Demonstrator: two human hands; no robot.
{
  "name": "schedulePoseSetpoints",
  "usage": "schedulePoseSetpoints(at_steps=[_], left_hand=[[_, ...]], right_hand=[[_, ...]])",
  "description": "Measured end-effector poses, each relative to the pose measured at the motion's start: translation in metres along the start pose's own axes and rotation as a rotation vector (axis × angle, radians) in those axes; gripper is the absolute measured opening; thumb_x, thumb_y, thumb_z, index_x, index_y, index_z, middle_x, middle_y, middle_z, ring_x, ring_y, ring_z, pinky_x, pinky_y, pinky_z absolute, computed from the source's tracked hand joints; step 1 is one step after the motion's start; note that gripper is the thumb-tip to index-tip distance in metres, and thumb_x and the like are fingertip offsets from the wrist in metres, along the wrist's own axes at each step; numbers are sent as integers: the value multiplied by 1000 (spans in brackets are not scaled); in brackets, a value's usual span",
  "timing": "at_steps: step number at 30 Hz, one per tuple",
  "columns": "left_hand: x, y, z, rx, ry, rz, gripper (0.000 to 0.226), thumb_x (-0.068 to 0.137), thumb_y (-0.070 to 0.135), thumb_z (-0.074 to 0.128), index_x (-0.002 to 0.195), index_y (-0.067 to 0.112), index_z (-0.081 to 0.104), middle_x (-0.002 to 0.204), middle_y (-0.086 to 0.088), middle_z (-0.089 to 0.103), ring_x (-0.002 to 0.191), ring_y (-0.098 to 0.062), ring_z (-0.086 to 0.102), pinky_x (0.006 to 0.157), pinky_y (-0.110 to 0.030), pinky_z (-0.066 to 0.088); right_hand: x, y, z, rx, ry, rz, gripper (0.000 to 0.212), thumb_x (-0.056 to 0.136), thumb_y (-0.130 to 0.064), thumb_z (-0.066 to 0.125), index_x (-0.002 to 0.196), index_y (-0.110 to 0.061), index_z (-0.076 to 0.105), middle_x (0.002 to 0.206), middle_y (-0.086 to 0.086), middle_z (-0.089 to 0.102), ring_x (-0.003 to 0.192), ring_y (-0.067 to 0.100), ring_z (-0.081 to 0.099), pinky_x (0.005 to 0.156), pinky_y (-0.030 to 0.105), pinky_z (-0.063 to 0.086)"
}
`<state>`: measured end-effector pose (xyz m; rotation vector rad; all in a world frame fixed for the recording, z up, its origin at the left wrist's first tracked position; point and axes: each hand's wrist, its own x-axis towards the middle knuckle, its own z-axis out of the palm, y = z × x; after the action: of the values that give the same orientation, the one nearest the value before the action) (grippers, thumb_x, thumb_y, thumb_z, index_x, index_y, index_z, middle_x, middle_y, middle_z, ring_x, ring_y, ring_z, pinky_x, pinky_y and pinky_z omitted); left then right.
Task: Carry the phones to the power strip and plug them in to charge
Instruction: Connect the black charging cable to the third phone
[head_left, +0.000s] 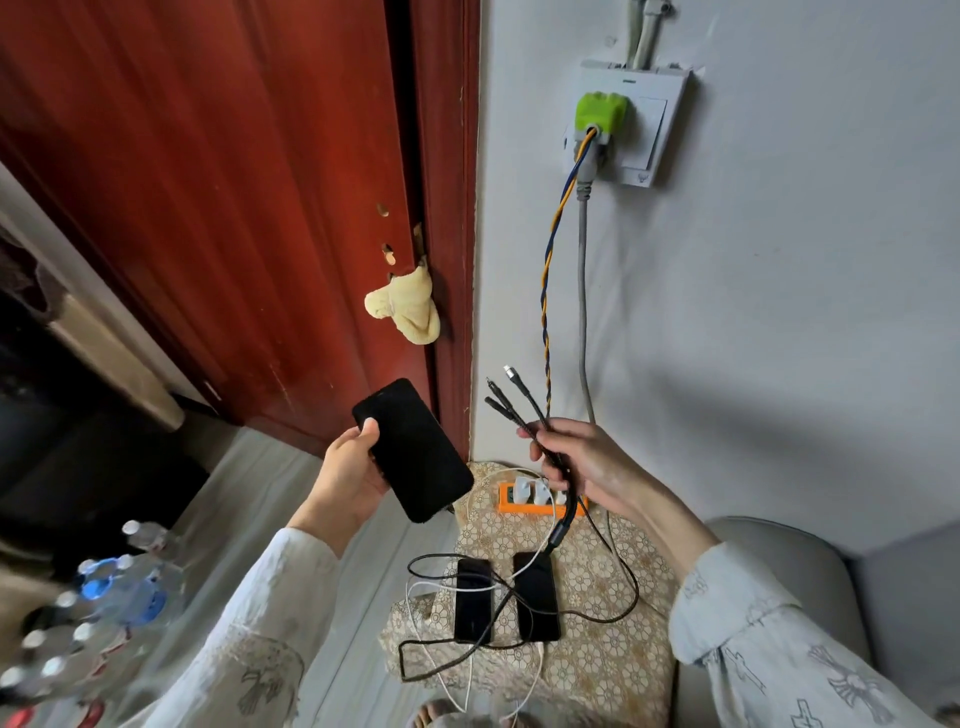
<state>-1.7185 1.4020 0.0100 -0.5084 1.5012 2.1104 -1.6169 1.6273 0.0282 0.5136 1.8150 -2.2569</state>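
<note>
Bottles (93, 618) crowd the floor far left of the orange power strip (540, 501), blurred, some with white caps and one with a blue cap. Next comes the red door (234, 208), with a yellow cloth (408, 306) hanging at its edge, above and left of the strip.

My left hand (350, 478) grips a black phone (413, 449), thumb curled over its near left edge, fingers hidden behind it. The phone sits tilted, screen toward me, its lower corner just left of the strip and above it.

Two more dark phones (506, 597) lie side by side on the patterned cloth (613, 654), nearer me than the strip, black and white cables looped over and around them. The cloth's left edge drops off just beyond the left phone, and open floor (280, 499) runs left of it.

The strip lies at the far end of the cloth against the wall, white adapters (532, 491) plugged into it.

My right hand (582, 467) is closed round a black multi-head cable (524, 410), fingers wrapped on the bundle, its three tips fanning up and left, apart from the held phone. The hand hovers directly above the strip. A twisted blue-yellow wire (548, 291) and a grey cord (583, 291) run down the wall from the wall socket (628, 124) toward the strip. A grey cushioned seat (779, 561) stands right of the strip.
</note>
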Motion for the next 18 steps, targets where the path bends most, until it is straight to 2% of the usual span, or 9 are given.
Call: schedulePoseSetpoints(at_steps=[3,6,7,10,12,15,18], left_hand=[[-2,2,4,-70,29,-2,39,97,19,39,134,6,37,135,-12,50,119,-29,52,90,-40,44],[-4,5,7,-122,45,9,34,97,18,39,129,5,40,130,-10,53,112,-26,55,86,-38,46],[-4,7,8,-135,49,13,31,97,18,39,126,6,42,127,-10,54,109,-25,56,82,-36,47],[-5,10,9,-161,75,23,24,97,18,40,118,8,45,120,-8,56,105,-23,56,73,-32,48],[-5,12,9,-186,91,23,23,97,18,40,118,9,45,117,-7,56,102,-22,57,68,-30,49],[-5,14,10,-250,108,14,18,97,18,40,113,11,46,115,-6,57,91,-18,60,62,-29,49],[-5,16,12,-309,116,12,21,97,18,40,116,11,47,119,-5,57,94,-19,60,60,-29,48]], right_hand=[[-3,2,6,-136,-27,-72,21,91,-19,51,104,-4,59,60,-8,54,40,6,34,36,17,28],[-4,4,10,-119,-6,-135,19,90,-18,53,102,-30,62,54,-7,50,36,6,34,34,17,29],[-4,4,12,-112,-3,-149,20,91,-16,52,101,-30,61,55,-7,50,37,7,36,35,18,31],[-4,3,20,-108,4,-164,14,91,-8,48,93,-12,61,68,0,60,47,9,48,38,18,36],[-5,2,24,-63,25,-139,15,91,-3,47,89,-7,61,76,3,65,53,8,52,40,17,35],[-6,1,26,-11,38,-148,12,89,-5,50,84,-5,61,71,1,67,49,6,47,40,16,32],[-8,-1,27,12,37,-189,14,87,-8,55,77,-9,63,64,4,64,41,6,38,37,15,29]])
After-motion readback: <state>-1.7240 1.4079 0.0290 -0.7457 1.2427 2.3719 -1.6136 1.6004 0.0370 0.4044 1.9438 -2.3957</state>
